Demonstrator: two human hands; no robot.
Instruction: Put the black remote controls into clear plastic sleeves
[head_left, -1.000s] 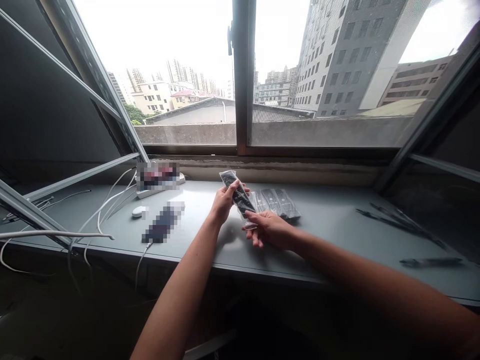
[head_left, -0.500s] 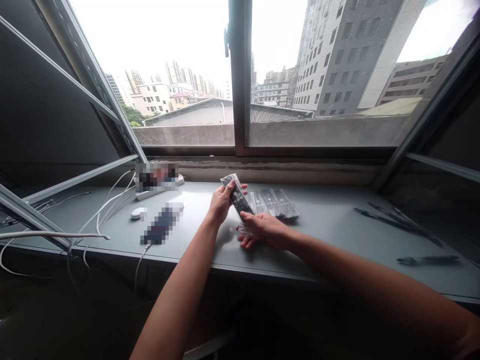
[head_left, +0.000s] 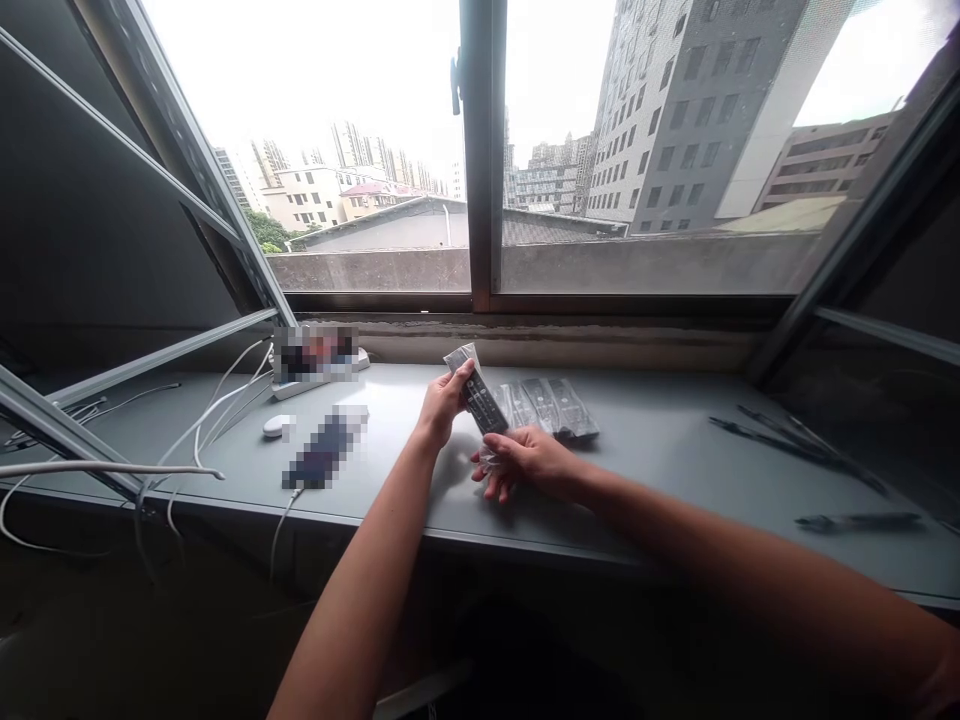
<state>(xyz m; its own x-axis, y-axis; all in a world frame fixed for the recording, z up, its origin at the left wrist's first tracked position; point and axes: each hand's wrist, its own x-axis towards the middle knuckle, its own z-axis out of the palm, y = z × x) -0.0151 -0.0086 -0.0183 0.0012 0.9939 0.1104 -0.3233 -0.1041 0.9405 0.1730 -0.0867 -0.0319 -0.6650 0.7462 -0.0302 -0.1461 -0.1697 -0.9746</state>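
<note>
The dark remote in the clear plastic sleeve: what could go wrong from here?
The clear sleeve looks loose and crumpled near the right hand, so the dark remote might slide inside it, or slip if the left hand eases off. The wrapped items lie close behind the right hand; a careless move could nudge them.

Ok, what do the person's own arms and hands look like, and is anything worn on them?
The left hand and right hand are ungloved. The left forearm and right forearm are bare, with no sleeve, watch or bracelet visible. Rings are too small to rule out.
</note>
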